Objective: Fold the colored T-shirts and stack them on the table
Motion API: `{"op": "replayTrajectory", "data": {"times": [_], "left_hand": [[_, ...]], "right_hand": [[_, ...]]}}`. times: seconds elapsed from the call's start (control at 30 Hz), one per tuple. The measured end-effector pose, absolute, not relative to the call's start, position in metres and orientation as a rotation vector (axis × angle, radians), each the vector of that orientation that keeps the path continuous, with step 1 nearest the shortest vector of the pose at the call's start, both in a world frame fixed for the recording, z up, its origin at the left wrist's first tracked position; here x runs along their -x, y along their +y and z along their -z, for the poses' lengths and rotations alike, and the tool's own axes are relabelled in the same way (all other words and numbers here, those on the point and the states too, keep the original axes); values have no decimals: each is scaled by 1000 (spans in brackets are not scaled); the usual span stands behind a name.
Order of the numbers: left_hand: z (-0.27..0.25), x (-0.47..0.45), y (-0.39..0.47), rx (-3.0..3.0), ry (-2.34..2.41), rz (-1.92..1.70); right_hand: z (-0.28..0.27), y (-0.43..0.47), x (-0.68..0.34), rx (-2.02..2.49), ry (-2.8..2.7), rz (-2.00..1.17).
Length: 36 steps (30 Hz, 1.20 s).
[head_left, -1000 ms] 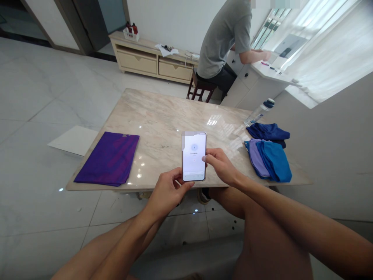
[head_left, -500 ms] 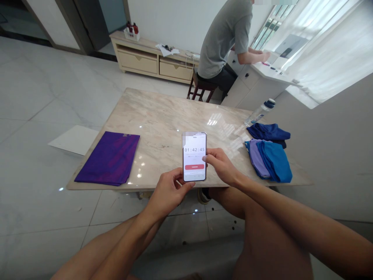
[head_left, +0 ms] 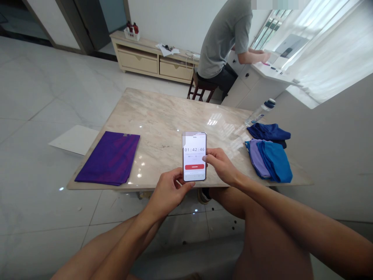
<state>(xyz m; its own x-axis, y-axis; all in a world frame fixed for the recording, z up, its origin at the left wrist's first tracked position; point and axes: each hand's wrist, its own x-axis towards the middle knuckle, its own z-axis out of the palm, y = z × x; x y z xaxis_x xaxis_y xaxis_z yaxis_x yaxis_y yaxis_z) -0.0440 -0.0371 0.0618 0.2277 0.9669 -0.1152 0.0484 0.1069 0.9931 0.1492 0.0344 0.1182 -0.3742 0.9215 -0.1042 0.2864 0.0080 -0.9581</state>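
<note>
Holding phone (head_left: 194, 161) (small print unreadable).

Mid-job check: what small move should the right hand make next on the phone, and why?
I'd probably slide the thumb of the right hand down and left over the red button, without pressing yet. The thumb lies at the right edge of the phone, just above that button; the left hand holds the lower left corner. The button's label is too small to read.
</note>
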Motion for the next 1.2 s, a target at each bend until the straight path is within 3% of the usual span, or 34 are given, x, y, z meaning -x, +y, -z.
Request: {"op": "replayTrajectory", "data": {"times": [0.43,0.67,0.8,1.2], "left_hand": [[-62,43,-38,-1090,984,-956],[-63,42,-38,-965,894,-992],[-63,43,-39,-947,912,-977],[-66,46,-33,-993,1039,-991]], "right_hand": [[-112,34,-154,1216,-1689,-1392],[-110,26,-137,951,-1156,-1976],[-115,20,-133,891,-1046,-2158],[-120,32,-126,944,-789,-2082]]}}
